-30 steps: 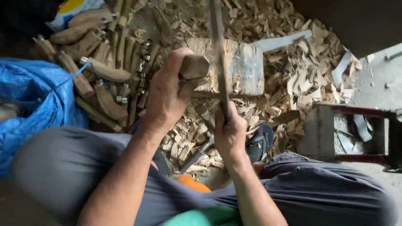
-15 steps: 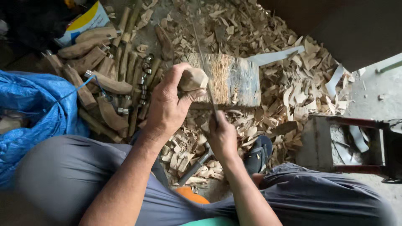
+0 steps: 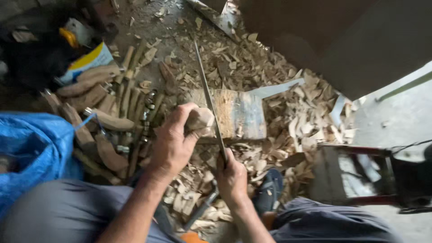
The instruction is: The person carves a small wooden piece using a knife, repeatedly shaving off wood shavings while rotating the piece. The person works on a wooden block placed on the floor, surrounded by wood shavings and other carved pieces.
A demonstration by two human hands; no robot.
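left hand (image 3: 173,144): closed round a short pale wood piece (image 3: 199,120); fingers wrapped over the top, thumb at the side. Piece is held just at the near-left edge of the chopping block (image 3: 238,114).
right hand (image 3: 231,177): fist shut tight on the handle of a long thin blade (image 3: 208,99). Handle is hidden inside the grip.
blade: rises from the right fist, runs up and away across the block's left part, passing just right of the held wood piece. Contact with the piece cannot be told.
chopping block: flat worn slab, pale with bluish stain, lying on the ground ahead of both hands.
wood chips (image 3: 288,130): spread thick around the block, densest to its right and on its near side.
carved wooden handles (image 3: 108,121): piled left of the block, some fitted with metal rings.
blue sack (image 3: 31,153): far left of the block, beyond the handle pile.
sandal (image 3: 270,191): near side of the block, just right of the right hand.
metal frame (image 3: 360,175): well right of the block, red-edged.
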